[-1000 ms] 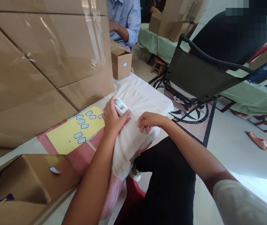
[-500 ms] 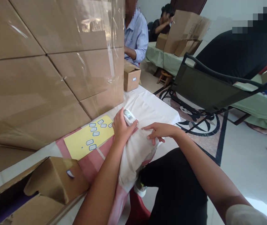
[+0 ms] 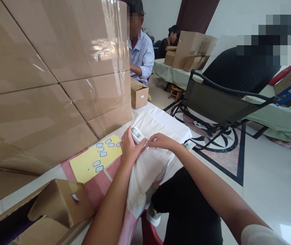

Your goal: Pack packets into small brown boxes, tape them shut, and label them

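My left hand (image 3: 129,144) is closed around a small white box (image 3: 138,135) with a printed picture on its top, held low over the white cloth (image 3: 145,163). At the box's near right end, my right hand (image 3: 161,141) has its fingers curled and pressed together. Something thin and pale shows at those fingertips, too small to name. Left of my left hand lies a yellow sheet (image 3: 84,165) bearing several blue-edged white labels (image 3: 103,154). Just beyond my right forearm a small printed card (image 3: 189,145) is visible.
Taped cardboard boxes (image 3: 91,92) form a tall wall on the left. An open carton (image 3: 61,204) stands at near left, and a labelled carton (image 3: 139,97) at the table's far end. People sit beyond, one in a dark folding chair (image 3: 222,102). A red stool (image 3: 150,231) is below.
My right hand has moved left to the box's end, and its spread fingers have closed. The printed card has come into view beyond my forearm. The view has tilted up slightly.
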Action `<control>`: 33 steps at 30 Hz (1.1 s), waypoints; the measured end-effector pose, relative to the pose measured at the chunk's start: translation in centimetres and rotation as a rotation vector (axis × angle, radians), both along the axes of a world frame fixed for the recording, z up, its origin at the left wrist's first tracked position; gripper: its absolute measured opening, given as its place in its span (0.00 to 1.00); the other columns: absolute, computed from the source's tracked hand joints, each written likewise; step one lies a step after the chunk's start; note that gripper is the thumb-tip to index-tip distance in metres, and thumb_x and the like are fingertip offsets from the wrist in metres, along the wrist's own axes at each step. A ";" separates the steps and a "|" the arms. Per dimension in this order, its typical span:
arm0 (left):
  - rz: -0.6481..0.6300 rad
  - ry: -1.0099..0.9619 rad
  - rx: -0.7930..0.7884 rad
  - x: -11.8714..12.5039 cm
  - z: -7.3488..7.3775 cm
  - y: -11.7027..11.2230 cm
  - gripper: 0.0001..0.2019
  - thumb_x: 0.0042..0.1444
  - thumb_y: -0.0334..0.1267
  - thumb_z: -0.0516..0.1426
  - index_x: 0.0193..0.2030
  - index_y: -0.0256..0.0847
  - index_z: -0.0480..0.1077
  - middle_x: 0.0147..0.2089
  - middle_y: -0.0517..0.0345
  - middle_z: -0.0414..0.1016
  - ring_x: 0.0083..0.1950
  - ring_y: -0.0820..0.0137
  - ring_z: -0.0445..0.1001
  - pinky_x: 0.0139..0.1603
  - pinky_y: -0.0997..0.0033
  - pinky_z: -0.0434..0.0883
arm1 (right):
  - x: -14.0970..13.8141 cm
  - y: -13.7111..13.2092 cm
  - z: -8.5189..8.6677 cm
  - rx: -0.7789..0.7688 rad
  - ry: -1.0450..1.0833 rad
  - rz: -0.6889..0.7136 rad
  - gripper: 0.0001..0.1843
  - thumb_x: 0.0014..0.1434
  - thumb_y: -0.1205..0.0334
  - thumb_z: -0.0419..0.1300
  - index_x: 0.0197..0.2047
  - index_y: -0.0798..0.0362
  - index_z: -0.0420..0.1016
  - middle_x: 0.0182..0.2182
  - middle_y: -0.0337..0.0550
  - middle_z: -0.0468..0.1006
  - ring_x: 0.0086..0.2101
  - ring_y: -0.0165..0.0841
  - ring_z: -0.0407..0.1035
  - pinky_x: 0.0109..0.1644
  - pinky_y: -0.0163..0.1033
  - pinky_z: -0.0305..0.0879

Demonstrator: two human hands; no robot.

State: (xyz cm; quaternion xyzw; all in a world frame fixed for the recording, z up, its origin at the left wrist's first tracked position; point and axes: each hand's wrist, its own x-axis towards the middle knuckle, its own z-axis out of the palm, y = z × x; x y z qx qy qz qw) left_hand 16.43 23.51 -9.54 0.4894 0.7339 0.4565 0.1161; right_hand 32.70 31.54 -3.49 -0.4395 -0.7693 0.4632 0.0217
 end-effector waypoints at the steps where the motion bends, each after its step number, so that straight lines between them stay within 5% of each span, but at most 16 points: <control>1: -0.001 0.001 0.003 0.0 0.0 0.0 0.42 0.53 0.49 0.65 0.72 0.47 0.53 0.73 0.45 0.62 0.73 0.49 0.60 0.70 0.42 0.60 | 0.1 0.0 -0.1 -0.015 0.033 0.013 0.15 0.55 0.50 0.67 0.35 0.55 0.83 0.27 0.39 0.77 0.29 0.30 0.67 0.33 0.35 0.61; 7: -0.007 -0.007 0.011 -0.1 -0.1 -0.1 0.43 0.53 0.49 0.65 0.72 0.48 0.52 0.73 0.45 0.62 0.73 0.49 0.60 0.70 0.40 0.59 | 0.6 0.1 -0.7 -0.075 0.150 0.030 0.09 0.53 0.57 0.66 0.30 0.55 0.80 0.26 0.37 0.75 0.27 0.27 0.63 0.34 0.33 0.60; 10: -0.006 -0.002 0.007 -0.1 -0.1 -0.1 0.43 0.53 0.49 0.65 0.72 0.49 0.52 0.73 0.46 0.62 0.73 0.49 0.60 0.70 0.40 0.59 | 0.6 0.1 -0.6 -0.135 0.211 0.009 0.12 0.53 0.55 0.67 0.28 0.55 0.75 0.22 0.34 0.71 0.25 0.25 0.62 0.31 0.32 0.57; 14: -0.004 0.025 0.032 -0.2 -0.2 0.0 0.42 0.53 0.48 0.66 0.72 0.48 0.54 0.71 0.46 0.63 0.71 0.49 0.62 0.69 0.43 0.61 | 0.4 0.0 -0.8 -0.320 0.306 0.041 0.17 0.53 0.51 0.69 0.27 0.55 0.70 0.26 0.38 0.78 0.19 0.21 0.55 0.23 0.32 0.48; 19: -0.008 0.032 0.037 -0.2 -0.2 -0.1 0.41 0.53 0.49 0.65 0.71 0.47 0.55 0.71 0.45 0.64 0.71 0.49 0.63 0.69 0.44 0.62 | 0.1 0.0 -1.4 -0.406 0.254 0.017 0.26 0.55 0.43 0.69 0.23 0.53 0.64 0.16 0.35 0.71 0.16 0.20 0.48 0.19 0.32 0.43; 33: -0.011 0.006 0.027 -0.3 -0.1 -0.1 0.41 0.53 0.48 0.65 0.71 0.49 0.54 0.71 0.47 0.64 0.71 0.50 0.63 0.71 0.44 0.60 | 0.4 0.7 -3.2 -0.511 0.209 0.042 0.22 0.60 0.50 0.65 0.23 0.53 0.63 0.17 0.39 0.75 0.13 0.20 0.44 0.17 0.33 0.41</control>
